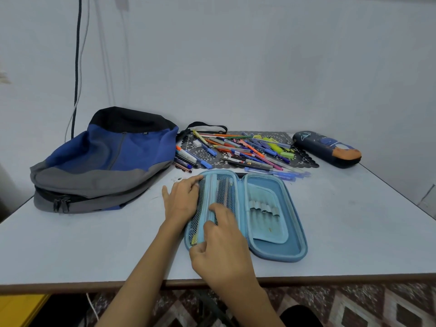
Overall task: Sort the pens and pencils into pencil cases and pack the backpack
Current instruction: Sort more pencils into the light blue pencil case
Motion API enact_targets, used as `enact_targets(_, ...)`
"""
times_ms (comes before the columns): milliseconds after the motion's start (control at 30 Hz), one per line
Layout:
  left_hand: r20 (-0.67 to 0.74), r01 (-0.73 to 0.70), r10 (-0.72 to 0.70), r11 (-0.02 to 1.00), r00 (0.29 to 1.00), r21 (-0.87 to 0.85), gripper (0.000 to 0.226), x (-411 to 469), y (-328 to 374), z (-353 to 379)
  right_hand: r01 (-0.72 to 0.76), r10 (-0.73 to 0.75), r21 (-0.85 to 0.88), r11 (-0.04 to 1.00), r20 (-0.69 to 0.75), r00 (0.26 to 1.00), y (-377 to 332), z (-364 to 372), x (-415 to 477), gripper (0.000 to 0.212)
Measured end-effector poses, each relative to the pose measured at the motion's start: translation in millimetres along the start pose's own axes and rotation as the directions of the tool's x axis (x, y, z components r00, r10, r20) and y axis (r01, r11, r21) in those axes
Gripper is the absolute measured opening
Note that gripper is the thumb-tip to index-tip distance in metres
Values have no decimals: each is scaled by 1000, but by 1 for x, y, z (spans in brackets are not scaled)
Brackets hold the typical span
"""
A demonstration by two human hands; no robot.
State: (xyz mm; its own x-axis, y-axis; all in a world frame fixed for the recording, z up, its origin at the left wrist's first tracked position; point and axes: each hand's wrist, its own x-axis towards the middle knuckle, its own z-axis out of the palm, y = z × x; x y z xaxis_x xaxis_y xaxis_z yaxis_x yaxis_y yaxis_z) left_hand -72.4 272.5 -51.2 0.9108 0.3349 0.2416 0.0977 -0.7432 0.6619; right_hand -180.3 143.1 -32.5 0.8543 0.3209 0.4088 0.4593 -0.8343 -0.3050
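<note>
Pressing both hands flat on mesh side of open blue pencil case [269, 223], left hand [181, 199], right hand [221, 251], grip empty. Pen pile [240, 149] lies beyond case, long axes mostly crosswise; right hand looks nearer.

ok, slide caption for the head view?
Both hands on the open blue pencil case; pens, backpack behind.

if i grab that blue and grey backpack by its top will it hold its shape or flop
The blue and grey fabric backpack will probably flop: it lies slumped and creased on the white table, looking nearly empty. It is likely light for its size. The cloth should drag rather than slide if pushed.
</note>
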Motion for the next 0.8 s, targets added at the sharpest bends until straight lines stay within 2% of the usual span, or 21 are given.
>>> enact_targets(67, 4, -5, 5, 1000, 1000, -11, 36, 1, -1, 0, 31, -32, 51, 998, 14, 999, 4, -1, -1, 34)
enact_targets(133, 12, -9, 10, 1000, 1000, -29, 35, 2, -1, 0, 83, -91, 159, 984, 45, 995, 15, -6, 2, 19)
enact_targets(167, 16, -8, 9, 999, 1000, -45, 34, 2, -1, -1, 77, -108, 257, 963, 108, 988, 21, -13, 4, 13)
enact_targets(233, 19, -4, 6, 997, 1000, -83, 31, 2, -2, -2, 81, -123, 382, 921, 87, 989, 37, -26, 14, 19)
enact_targets(267, 20, -3, 5, 995, 1000, -98, 30, 2, -2, -2, 79, -118, 375, 924, 81, 990, 47, -28, 21, 30)
enact_targets(300, 19, 0, 2, 994, 1000, -112, 28, 2, -2, -3, 57, -108, 326, 944, 138, 985, 57, -27, 30, 48)
enact_targets(367, 22, 6, -3, 991, 1000, -132, 27, 2, -3, -4, 17, -74, 181, 983, 310, 948, 71, -23, 47, 77)
enact_targets(400, 23, 9, -6, 990, 1000, -140, 26, 2, -2, -5, 17, -61, 119, 993, 374, 925, 76, -19, 53, 84)
enact_targets(467, 23, 21, -17, 983, 1000, -181, 25, 1, -2, -8, 21, -48, 64, 998, 450, 892, 78, -12, 58, 85)
enact_targets(600, 29, 84, -79, 934, 996, -347, 22, 0, -5, -17, 27, -70, 95, 995, 482, 873, 70, -6, 53, 81)
enact_targets(800, 7, 107, -111, 942, 994, -319, 27, 1, -16, -32, 27, -77, 108, 994, 503, 861, 54, -2, 50, 80)
